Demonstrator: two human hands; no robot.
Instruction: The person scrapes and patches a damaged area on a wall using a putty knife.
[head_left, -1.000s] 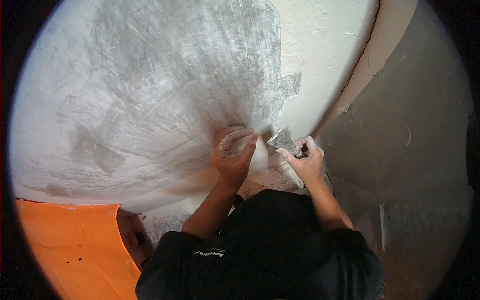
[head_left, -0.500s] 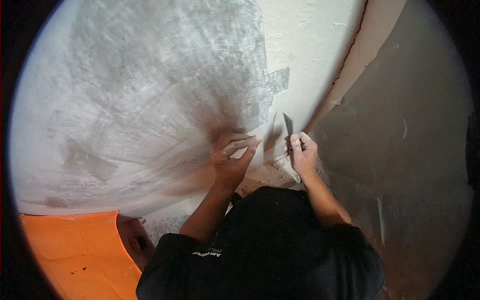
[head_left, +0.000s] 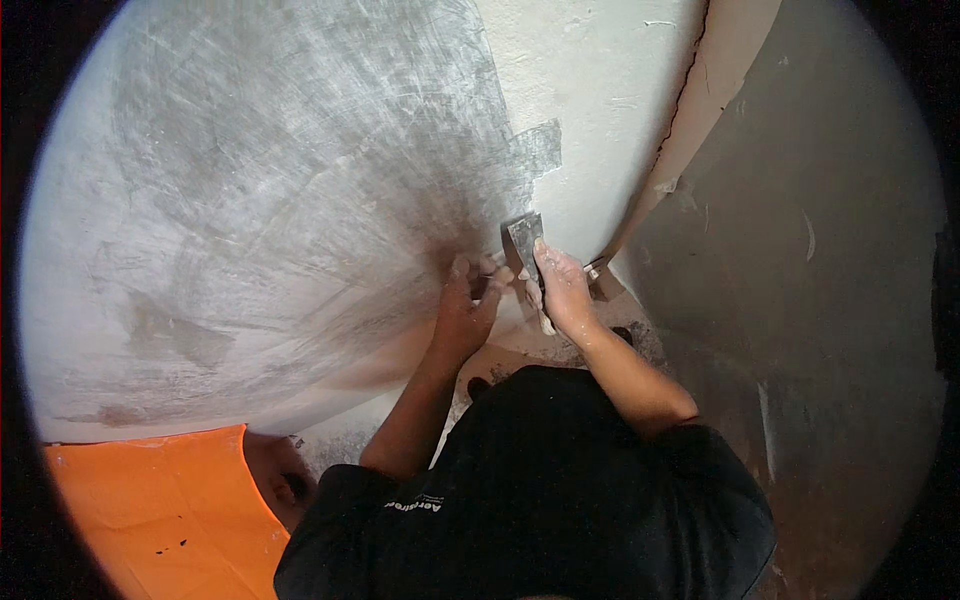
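My right hand (head_left: 565,290) is closed around a putty knife (head_left: 524,240). Its flat grey blade points up in front of the wall (head_left: 330,170), with my thumb lying along it; whether the blade touches the surface I cannot tell. Smears of pale plaster cover the knife's lower part and my fingers. Just left of the blade is my left hand (head_left: 470,300), its dusty fingers loosely curled and apart, with nothing visible between them. On the wall, a grey coated area with sweeping marks meets a rougher white strip, near a small grey patch (head_left: 537,148).
A dark grey surface (head_left: 790,250) rises close on my right. Between it and the white strip runs a jagged crack (head_left: 680,100). An orange sheet (head_left: 170,500) lies at lower left. Debris-speckled floor (head_left: 640,325) shows below my hands.
My right hand has moved up and left, turning the putty knife so that its blade shows broadside. The fingers of my left hand have loosened from a pinch. The view has shifted slightly.
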